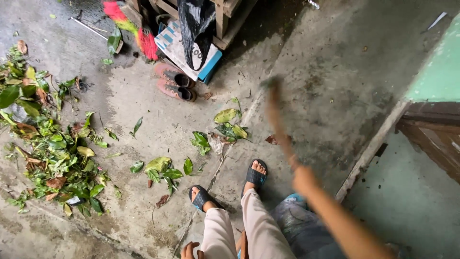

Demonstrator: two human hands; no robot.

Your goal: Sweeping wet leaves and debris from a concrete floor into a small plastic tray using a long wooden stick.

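Note:
My right hand (304, 179) reaches out from the lower right, blurred by motion, and is closed around a thin brown stick-like handle (276, 115) that points up and away over the concrete floor. The handle's far end is smeared and unclear. My left hand (189, 250) shows only partly at the bottom edge beside my left trouser leg, with its fingers curled; whether it holds anything is hidden. My feet in black sandals (255, 175) stand next to scattered green leaves (229, 125).
A large pile of green and brown leaves (52, 148) lies at left. Pink shoes (175, 82), a blue-and-white box (184, 48), a black bag (196, 24) and a colourful broom (132, 26) sit at the top. A wooden threshold (373, 146) and a green wall (436, 72) stand at right.

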